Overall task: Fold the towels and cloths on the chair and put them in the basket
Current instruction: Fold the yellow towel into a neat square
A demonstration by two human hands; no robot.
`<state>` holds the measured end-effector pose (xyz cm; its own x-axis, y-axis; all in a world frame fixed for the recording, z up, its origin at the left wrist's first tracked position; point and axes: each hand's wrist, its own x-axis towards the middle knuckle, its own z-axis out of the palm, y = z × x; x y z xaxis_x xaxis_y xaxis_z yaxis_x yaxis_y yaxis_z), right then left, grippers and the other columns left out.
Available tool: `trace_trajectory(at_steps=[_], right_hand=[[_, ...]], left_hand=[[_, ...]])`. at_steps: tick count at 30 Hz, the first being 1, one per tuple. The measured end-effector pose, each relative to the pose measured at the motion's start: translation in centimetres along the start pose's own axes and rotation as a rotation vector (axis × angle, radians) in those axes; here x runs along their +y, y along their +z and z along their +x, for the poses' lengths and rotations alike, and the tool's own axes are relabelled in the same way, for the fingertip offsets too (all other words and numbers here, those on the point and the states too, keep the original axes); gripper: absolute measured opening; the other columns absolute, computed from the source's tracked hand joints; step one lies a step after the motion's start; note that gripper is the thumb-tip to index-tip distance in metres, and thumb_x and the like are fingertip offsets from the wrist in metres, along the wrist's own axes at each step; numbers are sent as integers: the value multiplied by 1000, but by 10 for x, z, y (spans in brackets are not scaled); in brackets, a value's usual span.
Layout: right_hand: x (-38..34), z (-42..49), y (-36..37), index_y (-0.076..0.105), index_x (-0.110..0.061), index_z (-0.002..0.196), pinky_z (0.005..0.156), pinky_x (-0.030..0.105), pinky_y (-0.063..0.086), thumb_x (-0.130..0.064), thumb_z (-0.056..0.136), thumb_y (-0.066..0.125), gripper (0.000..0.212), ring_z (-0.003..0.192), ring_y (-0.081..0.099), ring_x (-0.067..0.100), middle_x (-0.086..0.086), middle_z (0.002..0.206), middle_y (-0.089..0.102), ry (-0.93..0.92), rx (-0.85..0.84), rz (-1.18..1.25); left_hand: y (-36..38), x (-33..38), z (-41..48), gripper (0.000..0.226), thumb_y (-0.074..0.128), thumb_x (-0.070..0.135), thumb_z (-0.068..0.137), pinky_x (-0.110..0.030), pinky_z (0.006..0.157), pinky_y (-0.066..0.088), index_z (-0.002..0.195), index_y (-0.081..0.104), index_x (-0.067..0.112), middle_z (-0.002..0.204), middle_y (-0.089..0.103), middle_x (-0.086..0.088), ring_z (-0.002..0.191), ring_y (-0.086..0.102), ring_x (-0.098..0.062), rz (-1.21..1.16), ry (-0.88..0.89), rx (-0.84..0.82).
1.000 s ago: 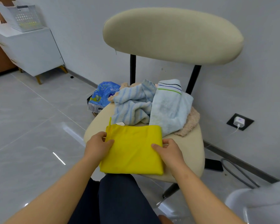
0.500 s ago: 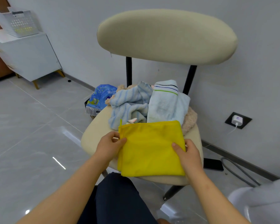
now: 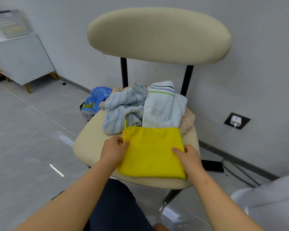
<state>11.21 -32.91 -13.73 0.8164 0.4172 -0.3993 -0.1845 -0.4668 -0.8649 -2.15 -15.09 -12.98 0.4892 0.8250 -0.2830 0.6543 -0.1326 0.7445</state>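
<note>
A folded yellow cloth (image 3: 152, 150) lies at the front edge of the chair seat (image 3: 88, 144). The left hand (image 3: 113, 150) pinches its left side, and the right hand (image 3: 188, 157) pinches its right side. A striped towel (image 3: 120, 110) and a pale blue towel (image 3: 160, 107) sit bunched at the back edge.

towel heap (image 3: 145, 107) crowding seat rear, bare seat (image 3: 90, 142) left

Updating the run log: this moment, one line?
yellow cloth on chair seat | left hand grips edge | right hand grips edge
</note>
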Motion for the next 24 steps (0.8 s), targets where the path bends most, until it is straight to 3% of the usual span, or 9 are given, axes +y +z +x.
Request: trace_trajectory(at_steps=[4, 11, 16, 19, 21, 23, 24], right_hand=[[0, 1, -1, 49, -18, 96, 84, 38, 45, -27, 89, 61, 16, 90, 53, 22, -3, 86, 53, 19, -8, -2], [1, 1, 1, 52, -19, 94, 83, 37, 45, -28, 88, 62, 15, 92, 54, 23, -1, 89, 55, 12, -5, -57], [-1, -2, 4, 56, -17, 83, 68, 31, 42, -28, 87, 63, 13, 77, 53, 16, 1, 84, 59, 11, -22, -97], [-1, -3, 3, 54, -15, 79, 66, 31, 40, -26, 89, 61, 17, 75, 51, 16, 3, 81, 57, 5, -36, -83], [-1, -2, 2, 52, -14, 79, 69, 32, 40, -25, 90, 59, 17, 77, 51, 18, 5, 82, 56, 2, -23, -49], [0, -1, 1, 51, -12, 82, 72, 34, 40, -25, 92, 57, 17, 77, 50, 19, 6, 83, 55, -3, -2, -47], [0, 0, 0, 51, -11, 84, 72, 34, 40, -24, 92, 56, 16, 77, 49, 19, 5, 82, 54, -10, 12, -60]], left_hand=[[-1, -3, 2, 21, 55, 32, 92, -24, 56, 33, 81, 49, 15, 72, 47, 2, 67, 43, -13, 171, 9, -56], [-7, -4, 5, 18, 52, 29, 94, -36, 78, 44, 82, 51, 16, 77, 51, 0, 84, 52, -26, 42, -77, -45], [-14, -5, 12, 18, 47, 28, 97, -35, 77, 43, 85, 48, 14, 75, 47, -1, 79, 48, -24, 174, -49, -107], [-13, -2, 8, 16, 50, 28, 95, -35, 80, 42, 101, 50, 12, 92, 55, -7, 89, 51, -26, 193, -13, -43], [-7, -5, 0, 31, 54, 23, 92, -39, 83, 42, 120, 48, 11, 112, 53, -14, 103, 52, -33, 279, 92, 139], [3, -6, -10, 34, 50, 13, 89, -44, 82, 46, 123, 54, 8, 120, 55, -18, 106, 54, -39, 383, 397, 285], [9, -7, -13, 36, 45, 15, 87, -46, 82, 49, 120, 59, 8, 121, 57, -19, 106, 57, -41, 425, 560, 272]])
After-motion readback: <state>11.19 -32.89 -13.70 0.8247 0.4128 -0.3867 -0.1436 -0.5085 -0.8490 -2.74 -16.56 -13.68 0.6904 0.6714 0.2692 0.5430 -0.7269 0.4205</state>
